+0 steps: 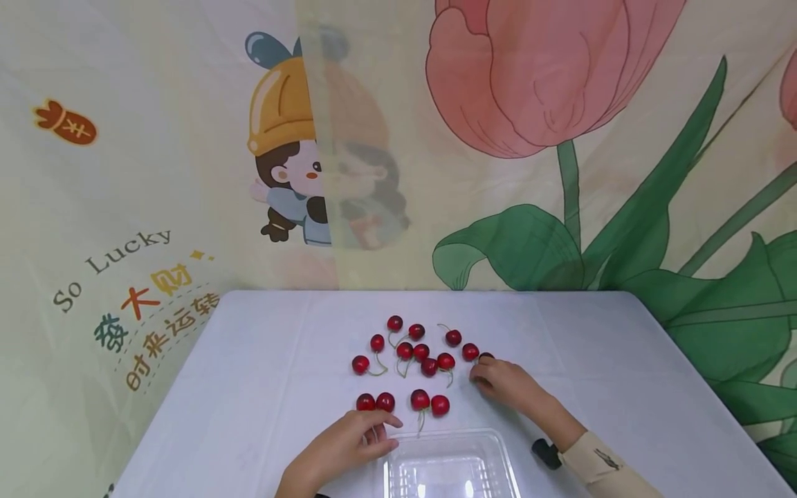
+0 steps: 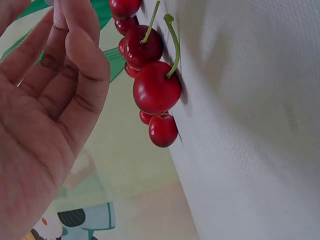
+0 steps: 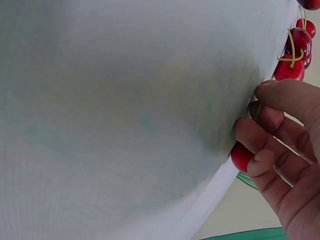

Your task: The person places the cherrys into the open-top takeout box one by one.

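Note:
Dark red cherries, several with green stems, lie spread over the white-covered table. My right hand (image 1: 507,384) is at the right end of the group, fingers curled at a cherry (image 1: 486,356). In the right wrist view, a green stem (image 3: 258,111) shows between the thumb and fingertips, and the red cherry (image 3: 242,157) shows past the curled fingers. My left hand (image 1: 355,443) hovers with relaxed fingers by the near left corner of a clear plastic box (image 1: 451,434). Just beyond its fingers sit two cherries (image 1: 385,402); in the left wrist view the palm holds nothing.
Another pair of cherries (image 1: 439,405) lies just behind the box. Farther back is a loose cluster (image 1: 429,366), with single cherries (image 1: 360,364) to its left. A black wrist device (image 1: 546,454) is at the right sleeve. A printed curtain (image 1: 386,270) hangs behind the table (image 1: 268,360).

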